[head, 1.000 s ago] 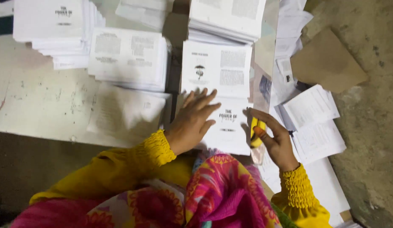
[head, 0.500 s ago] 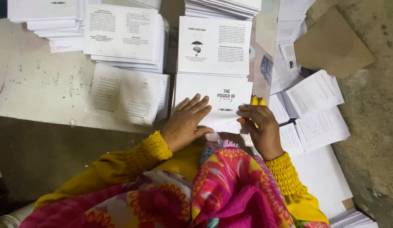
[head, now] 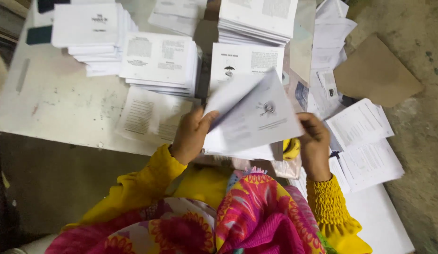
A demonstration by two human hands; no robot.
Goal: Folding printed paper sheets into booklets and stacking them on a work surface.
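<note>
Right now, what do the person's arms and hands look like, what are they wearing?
Both arms wear long bright yellow sleeves with gathered, smocked cuffs at the wrists. The left hand and right hand are bare, with no gloves; I can make out no rings or bangles. A pink, orange and yellow floral cloth drapes across the lap between the arms.

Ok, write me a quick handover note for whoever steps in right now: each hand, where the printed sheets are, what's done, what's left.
Left hand: grips the left edge of a lifted printed sheet, thumb on top.
Right hand: at the sheet's right edge, with a yellow tool against the palm; how it grips is hidden.
Sheets: the lifted one is raised and blurred above the near pile. Stacks of printed pages stand across the white table; loose pages lie to the right, by a brown card.
Done: several stacks are built.
Left: the raised sheet is not yet laid down.
</note>
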